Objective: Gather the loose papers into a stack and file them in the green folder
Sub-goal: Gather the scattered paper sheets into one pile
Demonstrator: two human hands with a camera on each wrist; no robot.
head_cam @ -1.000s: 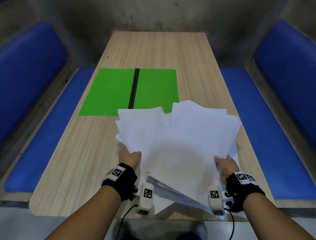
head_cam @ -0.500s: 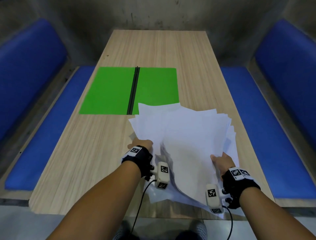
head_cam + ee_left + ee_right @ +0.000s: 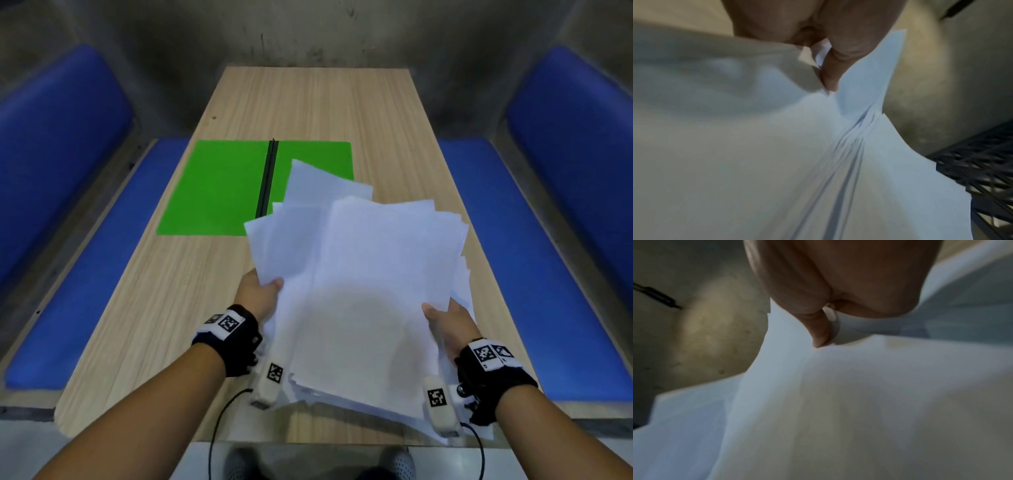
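Observation:
A loose, uneven bundle of white papers (image 3: 359,281) is lifted above the near half of the wooden table (image 3: 308,102), its corners fanned out. My left hand (image 3: 263,291) grips the bundle's left edge, thumb on top, and the left wrist view shows that thumb (image 3: 830,78) pressing into the papers (image 3: 777,162). My right hand (image 3: 442,318) grips the right edge the same way, with its thumb (image 3: 818,335) on the papers (image 3: 859,402). The green folder (image 3: 212,188) lies open and flat beyond the bundle, black spine (image 3: 268,178) in its middle. The papers' far corners overlap its right half.
Blue padded benches (image 3: 85,274) (image 3: 548,274) run along both sides of the table, with a grey concrete wall behind. My shoes show below the near table edge. Cables hang from both wrist cameras.
Two fanned groups of sheets have been brought together into one bundle. My left hand moved right and forward, and the bundle now reaches over the folder's right half.

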